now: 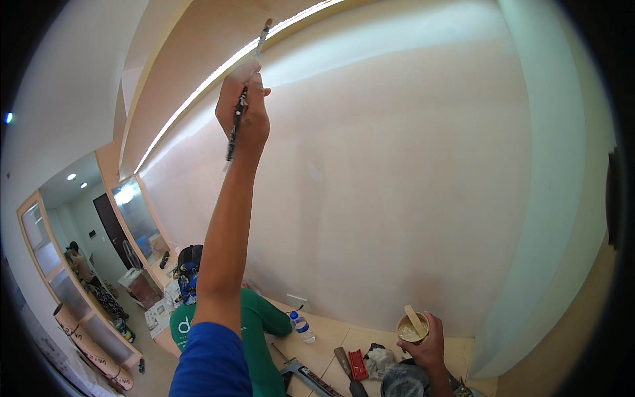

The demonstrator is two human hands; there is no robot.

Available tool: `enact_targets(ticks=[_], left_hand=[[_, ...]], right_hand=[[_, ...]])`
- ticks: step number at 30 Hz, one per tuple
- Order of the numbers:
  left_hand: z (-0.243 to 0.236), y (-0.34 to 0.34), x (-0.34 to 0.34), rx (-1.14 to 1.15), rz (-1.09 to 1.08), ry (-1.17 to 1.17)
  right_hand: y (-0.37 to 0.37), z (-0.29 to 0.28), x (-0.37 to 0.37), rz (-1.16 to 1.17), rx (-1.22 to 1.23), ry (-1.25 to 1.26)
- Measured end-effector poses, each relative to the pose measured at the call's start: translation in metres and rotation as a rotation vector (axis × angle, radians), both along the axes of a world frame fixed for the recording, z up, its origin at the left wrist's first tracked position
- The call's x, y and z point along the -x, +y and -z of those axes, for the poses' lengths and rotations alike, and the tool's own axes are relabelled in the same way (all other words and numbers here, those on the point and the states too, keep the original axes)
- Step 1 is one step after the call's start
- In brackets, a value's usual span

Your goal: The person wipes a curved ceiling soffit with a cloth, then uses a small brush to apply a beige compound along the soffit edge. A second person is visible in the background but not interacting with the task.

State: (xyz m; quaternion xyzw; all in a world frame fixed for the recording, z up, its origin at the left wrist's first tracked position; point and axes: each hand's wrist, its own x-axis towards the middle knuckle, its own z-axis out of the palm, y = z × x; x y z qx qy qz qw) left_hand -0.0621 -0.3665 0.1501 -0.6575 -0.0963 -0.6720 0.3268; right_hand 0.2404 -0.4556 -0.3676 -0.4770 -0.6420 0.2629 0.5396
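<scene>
My left hand (pixel 246 109) is raised high in front of the wall, its fingers closed round a thin paintbrush (pixel 238 122) with a dark, paint-spotted handle. The small brown bristle tip (pixel 268 22) points up and overlaps the lit strip (pixel 228 64) along the wall's upper edge; I cannot tell whether it touches. Low at the right, my right hand (pixel 431 344) grips a small round cup (pixel 411 334) holding a pale beige paste. A flat wooden stick (pixel 415 319) stands tilted in the cup.
Below the pale wall (pixel 383 198) lie a caulking gun (pixel 311 380), a brown-handled tool (pixel 343 362), a red plastic piece (pixel 357 364), crumpled plastic (pixel 380 363) and a dark plastic-lined bucket (pixel 402 382). A water bottle (pixel 302 328) stands near a green garment (pixel 258 324). Another person (pixel 83 264) is far left.
</scene>
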Motion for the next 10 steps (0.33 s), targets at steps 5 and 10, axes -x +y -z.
enact_targets(ticks=[5,10], left_hand=[[-0.009,0.015,0.018,-0.278,-0.302,0.118],[-0.005,0.007,0.007,-0.284,-0.392,0.214]], right_hand=[[0.001,0.002,-0.001,-0.017,-0.018,0.000],[0.004,0.007,-0.001,-0.021,-0.002,-0.001]])
